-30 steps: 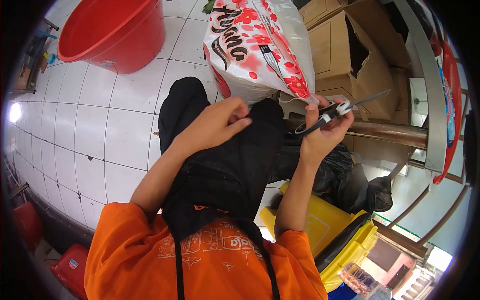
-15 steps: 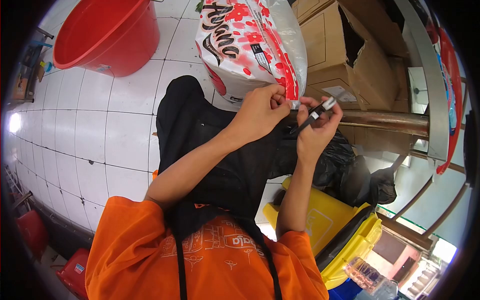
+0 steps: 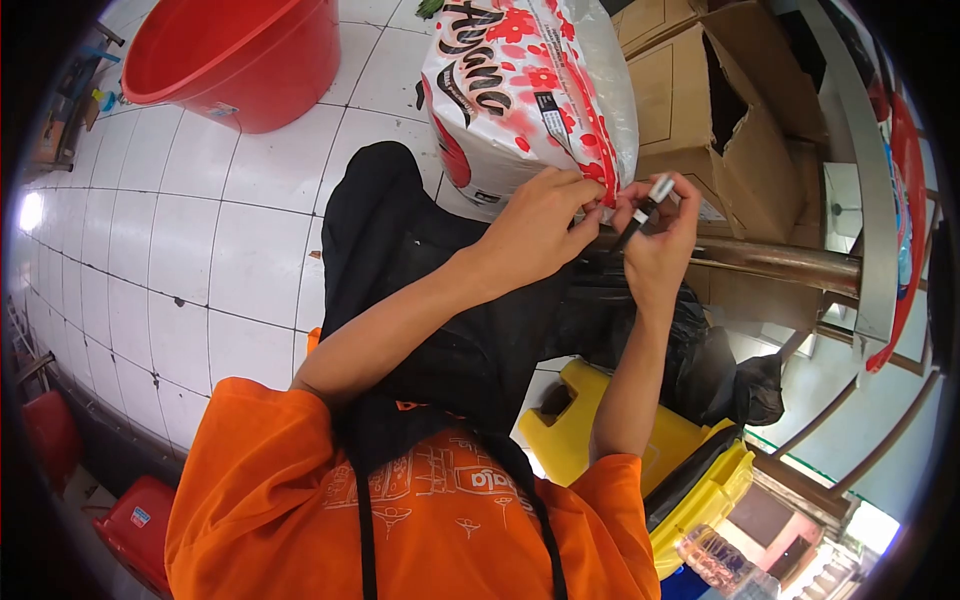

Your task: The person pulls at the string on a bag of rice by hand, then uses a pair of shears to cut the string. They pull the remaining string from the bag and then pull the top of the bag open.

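Observation:
A large white plastic sack with red flowers and black lettering stands in front of my knees. My left hand pinches the sack's near right corner, at the end of its red edge strip. Right beside it, my right hand is closed around a slim black tool with a pale tip, whose exact kind I cannot make out. The fingertips of my right hand are close to the same corner; whether they touch it is hard to see.
A red tub sits on the white tiled floor at the upper left. Cardboard boxes are stacked behind a metal bar at the right. Black plastic bags and a yellow bin lie near my right arm.
The whole view has shifted, so the sack and both hands appear farther right. My right hand has come closer to the sack's corner; my left hand keeps its pinch there.

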The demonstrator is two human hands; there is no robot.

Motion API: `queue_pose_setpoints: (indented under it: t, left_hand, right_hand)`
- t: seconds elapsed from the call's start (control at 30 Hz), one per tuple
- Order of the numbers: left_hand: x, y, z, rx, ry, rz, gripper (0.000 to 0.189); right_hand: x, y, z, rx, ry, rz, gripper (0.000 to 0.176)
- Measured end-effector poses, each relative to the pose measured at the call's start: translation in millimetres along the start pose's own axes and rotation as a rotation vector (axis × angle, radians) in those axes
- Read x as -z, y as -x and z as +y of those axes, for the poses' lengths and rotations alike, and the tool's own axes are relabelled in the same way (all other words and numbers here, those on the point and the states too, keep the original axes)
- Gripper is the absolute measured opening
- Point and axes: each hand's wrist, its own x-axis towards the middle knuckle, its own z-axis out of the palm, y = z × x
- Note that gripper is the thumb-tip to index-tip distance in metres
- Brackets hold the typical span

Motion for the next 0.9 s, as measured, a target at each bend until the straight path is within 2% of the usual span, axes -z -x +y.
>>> queue_pose_setpoints:
  t: [0.1, 0.13, 0.2, 0.27, 0.33, 0.37, 0.4, 0.47, 0.5, 0.53, 0.6, 0.67, 0.73, 0.9]
  left_hand:
    - [-1, 2, 0, 0.063, 0.034, -0.005, 0.022]
    - [-1, 2, 0, 0.063, 0.034, 0.000, 0.022]
    - [-2, 4, 0, 0.191, 0.172, -0.022, 0.022]
    - [-5, 5, 0, 0.180, 0.185, 0.005, 0.022]
    - [-6, 5, 1, 0.169, 0.199, 0.035, 0.022]
    - [-5, 5, 2, 0.194, 0.233, 0.027, 0.020]
    - [-4, 4, 3, 0.221, 0.265, 0.022, 0.018]
    - [-10, 6, -3, 0.272, 0.389, 0.035, 0.016]
    - [-11, 5, -6, 0.319, 0.511, 0.047, 0.014]
    - [-11, 4, -7, 0.319, 0.510, 0.050, 0.014]
    - [-10, 2, -10, 0.355, 0.644, 0.049, 0.013]
    - [-9, 1, -13, 0.356, 0.671, 0.039, 0.014]
    - [-7, 0, -13, 0.353, 0.702, 0.017, 0.014]
    - [-2, -3, -11, 0.372, 0.695, 0.009, 0.014]
  right_hand:
    - [10, -11, 7, 0.129, 0.066, 0.156, 0.049]
    - [14, -13, 8, 0.132, 0.067, 0.153, 0.049]
    - [21, -16, 2, -0.017, -0.208, 0.200, 0.048]
    - [19, -9, -9, -0.047, -0.188, 0.146, 0.046]
    - [17, 0, -21, -0.075, 0.099, -0.002, 0.043]
    - [17, 2, -29, -0.005, 0.233, -0.032, 0.043]
    - [21, 5, -29, -0.006, 0.235, -0.035, 0.043]
    - [29, 13, -29, 0.109, 0.526, -0.073, 0.044]
    - [32, 22, -42, -0.016, 0.512, -0.102, 0.044]
    - [34, 30, -55, -0.013, 0.511, -0.105, 0.044]
    - [40, 43, -75, -0.276, 0.597, -0.144, 0.044]
    - [48, 50, -74, -0.268, 0.650, -0.151, 0.046]
    - [56, 54, -67, -0.073, 0.875, -0.173, 0.048]
    - [64, 55, -54, 0.030, 0.990, -0.171, 0.049]
